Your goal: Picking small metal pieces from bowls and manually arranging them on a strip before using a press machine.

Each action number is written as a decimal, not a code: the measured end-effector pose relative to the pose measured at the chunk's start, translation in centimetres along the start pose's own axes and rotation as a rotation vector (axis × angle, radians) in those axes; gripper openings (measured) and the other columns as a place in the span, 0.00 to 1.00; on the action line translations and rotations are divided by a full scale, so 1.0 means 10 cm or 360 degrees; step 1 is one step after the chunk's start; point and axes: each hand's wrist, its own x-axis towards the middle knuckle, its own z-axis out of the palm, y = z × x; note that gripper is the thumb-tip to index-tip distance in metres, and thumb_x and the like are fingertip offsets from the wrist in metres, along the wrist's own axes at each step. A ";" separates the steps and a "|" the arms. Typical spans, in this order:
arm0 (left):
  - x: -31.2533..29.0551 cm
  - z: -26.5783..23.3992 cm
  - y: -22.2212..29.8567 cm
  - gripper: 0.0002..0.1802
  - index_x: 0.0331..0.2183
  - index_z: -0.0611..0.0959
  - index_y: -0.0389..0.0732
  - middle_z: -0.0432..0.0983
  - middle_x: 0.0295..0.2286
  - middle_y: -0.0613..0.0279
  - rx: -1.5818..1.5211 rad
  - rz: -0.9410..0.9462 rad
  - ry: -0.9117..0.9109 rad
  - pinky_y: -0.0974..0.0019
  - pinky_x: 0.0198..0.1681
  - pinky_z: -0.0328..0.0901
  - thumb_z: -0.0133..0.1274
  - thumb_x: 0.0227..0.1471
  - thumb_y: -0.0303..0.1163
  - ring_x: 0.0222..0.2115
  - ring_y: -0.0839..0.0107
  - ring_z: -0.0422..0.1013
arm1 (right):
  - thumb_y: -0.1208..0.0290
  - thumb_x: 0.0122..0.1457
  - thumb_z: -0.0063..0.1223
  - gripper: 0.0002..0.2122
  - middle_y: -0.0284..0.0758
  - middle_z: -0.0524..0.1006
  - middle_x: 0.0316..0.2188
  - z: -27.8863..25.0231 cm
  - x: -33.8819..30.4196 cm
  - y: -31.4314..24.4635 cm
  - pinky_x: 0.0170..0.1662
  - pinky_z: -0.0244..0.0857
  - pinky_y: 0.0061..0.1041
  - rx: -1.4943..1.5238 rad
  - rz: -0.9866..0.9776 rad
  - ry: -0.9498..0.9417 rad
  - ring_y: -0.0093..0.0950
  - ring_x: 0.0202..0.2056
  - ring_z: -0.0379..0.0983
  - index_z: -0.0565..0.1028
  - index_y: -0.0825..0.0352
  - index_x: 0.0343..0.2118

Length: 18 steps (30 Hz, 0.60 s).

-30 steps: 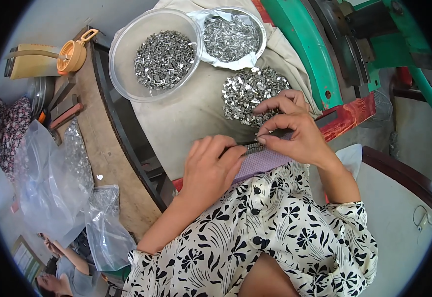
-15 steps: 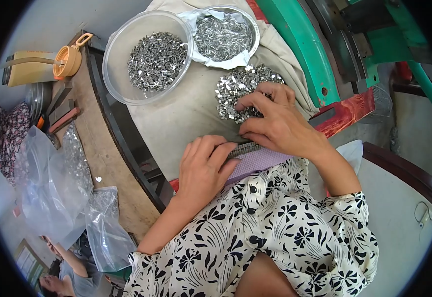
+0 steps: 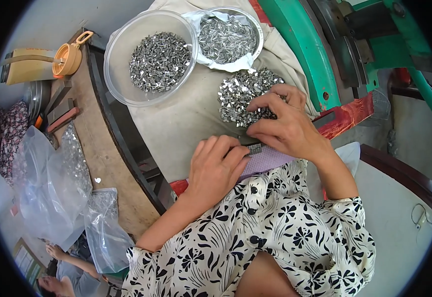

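Observation:
Low in front of me, a narrow row of small grey metal pieces [image 3: 256, 147] lies along a purple textured cloth [image 3: 265, 162]. My left hand [image 3: 215, 166] curls around the left part of this row, thumb and fingers closed on it. Over the right part, my right hand [image 3: 290, 123] has its thumb and index finger close together; what is between them is hidden. Its other fingers bend over the near right side of a loose heap of shiny metal pieces [image 3: 238, 96]. The heap rests on a beige cloth [image 3: 164, 133].
Behind the heap stand a clear plastic tub [image 3: 109, 74] of metal pieces and a round metal bowl [image 3: 259, 37] of thin metal pins. A green machine frame [image 3: 302, 54] rises at the right. Plastic bags [image 3: 47, 193] lie left; a person [image 3: 72, 277] is beyond them.
Both hands have shifted a little to the right along the row. The right fingers sit further over the right side of the heap. The tub and bowl stay in place.

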 end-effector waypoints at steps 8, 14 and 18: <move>-0.02 -0.04 0.01 0.13 0.32 0.82 0.42 0.73 0.33 0.64 0.0017 -0.0023 0.0000 0.61 0.36 0.60 0.66 0.41 0.32 0.34 0.62 0.69 | 0.69 0.43 0.66 0.05 0.24 0.74 0.47 0.11 0.12 -0.08 0.54 0.50 0.40 -0.0040 -0.0101 -0.0127 0.36 0.53 0.61 0.81 0.54 0.25; -0.18 -0.17 -0.08 0.17 0.37 0.82 0.42 0.72 0.34 0.64 0.0158 -0.0162 -0.0043 0.61 0.39 0.61 0.65 0.41 0.31 0.36 0.62 0.68 | 0.68 0.44 0.66 0.05 0.24 0.73 0.47 0.10 0.17 -0.17 0.55 0.49 0.41 -0.0065 -0.0050 -0.0152 0.37 0.55 0.61 0.80 0.57 0.24; -0.19 -0.19 -0.07 0.17 0.37 0.82 0.42 0.72 0.35 0.65 0.0165 -0.0164 -0.0074 0.61 0.39 0.61 0.65 0.40 0.30 0.36 0.63 0.68 | 0.66 0.42 0.67 0.06 0.25 0.73 0.48 0.14 0.12 -0.24 0.55 0.49 0.40 -0.0148 0.0050 -0.0035 0.37 0.54 0.61 0.80 0.57 0.23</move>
